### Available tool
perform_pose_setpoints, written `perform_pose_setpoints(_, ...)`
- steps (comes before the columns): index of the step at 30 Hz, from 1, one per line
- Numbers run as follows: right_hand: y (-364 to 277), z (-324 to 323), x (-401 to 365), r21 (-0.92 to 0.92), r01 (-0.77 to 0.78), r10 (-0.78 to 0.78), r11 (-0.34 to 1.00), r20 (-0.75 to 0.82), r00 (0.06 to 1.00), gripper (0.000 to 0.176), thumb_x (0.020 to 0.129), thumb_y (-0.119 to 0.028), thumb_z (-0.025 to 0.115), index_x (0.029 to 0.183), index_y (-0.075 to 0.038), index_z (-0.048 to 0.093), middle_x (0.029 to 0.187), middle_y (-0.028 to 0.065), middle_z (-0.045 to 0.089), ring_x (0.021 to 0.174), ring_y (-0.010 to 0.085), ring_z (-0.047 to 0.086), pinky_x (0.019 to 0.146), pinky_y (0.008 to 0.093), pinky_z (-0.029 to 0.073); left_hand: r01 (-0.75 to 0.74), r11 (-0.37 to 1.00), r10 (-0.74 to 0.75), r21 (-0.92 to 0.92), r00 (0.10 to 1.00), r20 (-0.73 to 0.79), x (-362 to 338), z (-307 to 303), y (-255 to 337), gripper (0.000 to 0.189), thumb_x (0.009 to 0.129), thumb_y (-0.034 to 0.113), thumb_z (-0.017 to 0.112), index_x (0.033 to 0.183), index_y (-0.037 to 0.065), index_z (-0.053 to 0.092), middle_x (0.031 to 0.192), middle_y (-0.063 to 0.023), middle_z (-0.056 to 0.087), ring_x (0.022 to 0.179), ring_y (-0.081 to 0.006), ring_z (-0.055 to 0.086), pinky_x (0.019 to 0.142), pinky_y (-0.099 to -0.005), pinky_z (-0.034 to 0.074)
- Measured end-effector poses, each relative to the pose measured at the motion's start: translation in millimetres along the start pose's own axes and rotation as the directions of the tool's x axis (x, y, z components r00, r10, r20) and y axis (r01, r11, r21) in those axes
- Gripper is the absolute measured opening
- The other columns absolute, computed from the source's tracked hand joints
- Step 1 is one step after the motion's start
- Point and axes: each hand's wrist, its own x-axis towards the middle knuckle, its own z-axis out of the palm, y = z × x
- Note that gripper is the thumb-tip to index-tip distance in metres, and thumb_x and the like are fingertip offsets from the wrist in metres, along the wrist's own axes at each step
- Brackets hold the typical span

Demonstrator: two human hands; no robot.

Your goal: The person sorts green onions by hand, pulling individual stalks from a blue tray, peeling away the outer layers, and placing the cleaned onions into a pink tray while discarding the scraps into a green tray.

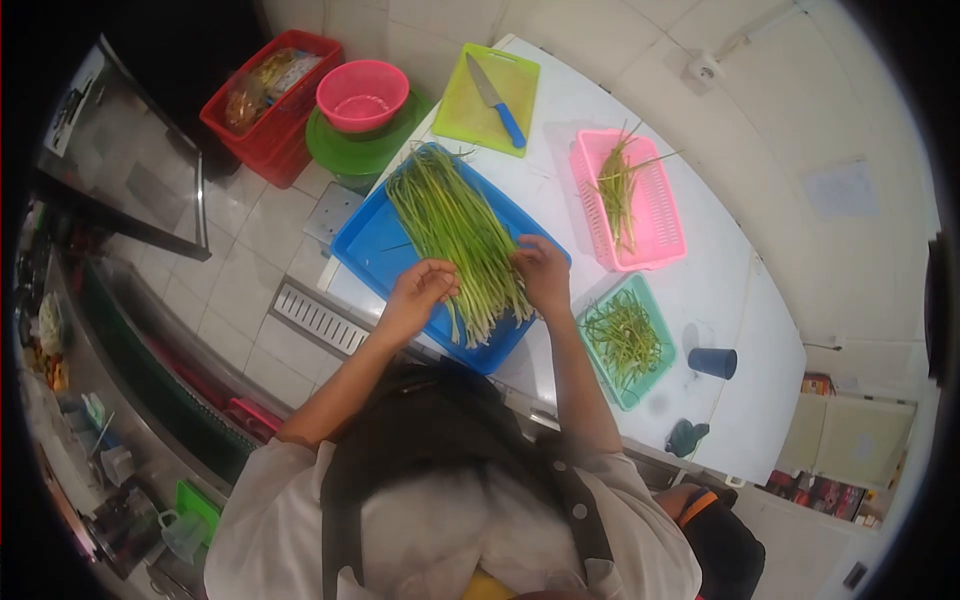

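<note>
A large bundle of green onions [465,235] lies lengthwise in a blue tray [358,240], with the white root ends toward me. My left hand [425,288] is at the bundle's left side, its fingers curled together; whatever is between them is too small to make out. At the right side, my right hand [543,272] has its bent fingers closed on the edge of the green onions. To the right, a pink basket [662,215] holds a few green stalks [620,195]. A mint-green basket [628,398] nearer me contains loose green trimmings [622,335].
Beyond the tray, a blue-handled knife [497,102] rests on a lime cutting board [455,115]. A dark blue cup [712,363] and a dark green object [687,437] are on the white table [740,300] at right. Left of the table are a pink basin [362,95] and red crate [275,160].
</note>
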Motion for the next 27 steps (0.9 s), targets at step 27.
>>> perform_pose_setpoints(27, 8, 34, -35, 0.582, 0.059, -0.151, 0.811, 0.110, 0.983, 0.040, 0.088, 0.005, 0.065, 0.124, 0.002, 0.047, 0.091, 0.0054, 0.062, 0.077, 0.0088, 0.060, 0.064, 0.0212, 0.048, -0.100, 0.995, 0.100, -0.010, 0.994, -0.035, 32, 39, 10, 0.028, 0.092, 0.010, 0.068, 0.116, -0.003, 0.062, 0.089, -0.0033, 0.069, 0.078, -0.0062, 0.061, 0.071, -0.0217, 0.049)
